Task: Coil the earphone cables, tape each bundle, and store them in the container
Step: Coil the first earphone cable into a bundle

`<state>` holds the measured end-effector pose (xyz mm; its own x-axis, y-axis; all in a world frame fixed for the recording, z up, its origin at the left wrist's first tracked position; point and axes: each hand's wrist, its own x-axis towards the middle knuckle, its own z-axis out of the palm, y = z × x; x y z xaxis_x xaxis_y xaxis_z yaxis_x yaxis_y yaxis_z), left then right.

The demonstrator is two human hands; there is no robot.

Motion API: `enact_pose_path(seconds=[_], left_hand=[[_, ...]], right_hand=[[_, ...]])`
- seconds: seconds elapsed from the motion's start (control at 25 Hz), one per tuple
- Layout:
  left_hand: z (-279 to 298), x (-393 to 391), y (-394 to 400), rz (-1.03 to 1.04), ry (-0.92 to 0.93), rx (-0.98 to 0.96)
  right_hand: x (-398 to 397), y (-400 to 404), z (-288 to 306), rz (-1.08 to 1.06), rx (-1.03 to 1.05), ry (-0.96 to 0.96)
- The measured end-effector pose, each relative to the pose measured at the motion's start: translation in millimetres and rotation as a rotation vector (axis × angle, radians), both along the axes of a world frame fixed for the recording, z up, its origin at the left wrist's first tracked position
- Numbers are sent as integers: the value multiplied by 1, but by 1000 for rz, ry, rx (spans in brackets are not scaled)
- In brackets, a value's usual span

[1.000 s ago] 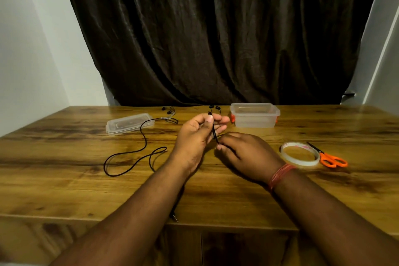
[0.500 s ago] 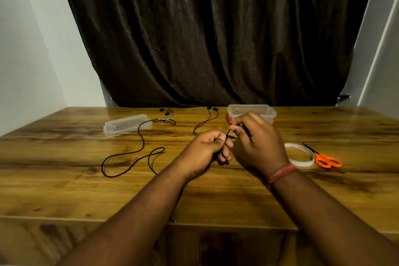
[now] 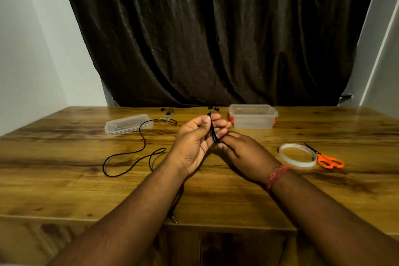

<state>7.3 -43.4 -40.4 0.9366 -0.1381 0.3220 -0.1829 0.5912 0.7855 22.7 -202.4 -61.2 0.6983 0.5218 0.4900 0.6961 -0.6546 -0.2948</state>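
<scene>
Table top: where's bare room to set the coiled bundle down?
Free: the near-right wood in front of the tape roll and scissors, and the near-left below the loose earphone cable. Crowded: the far edge, with lid, earbuds, container and both hands.

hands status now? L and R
Left hand: closed on the black cable, pinched at thumb and fingertips.
Right hand: closed on the same cable's lower end, just below the left hand.

Glossy wood table [image 3: 64, 179], clear plastic container [image 3: 253, 117], satiny curtain [image 3: 216, 39].
</scene>
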Motion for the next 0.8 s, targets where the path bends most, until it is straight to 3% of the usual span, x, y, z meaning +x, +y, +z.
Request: enact_pose_path(seconds=[0.2, 0.44, 0.52, 0.8], left_hand=[[-5, 6, 1, 123, -36, 47], [-16, 6, 0, 198, -92, 582], [-20, 5, -2, 167, -99, 669], [-10, -6, 0, -112, -65, 495]], right_hand=[[-7, 1, 3, -17, -121, -108], [-10, -4, 6, -87, 11, -257], [-10, -5, 7, -122, 55, -295], [-2, -10, 8, -230, 222, -264]])
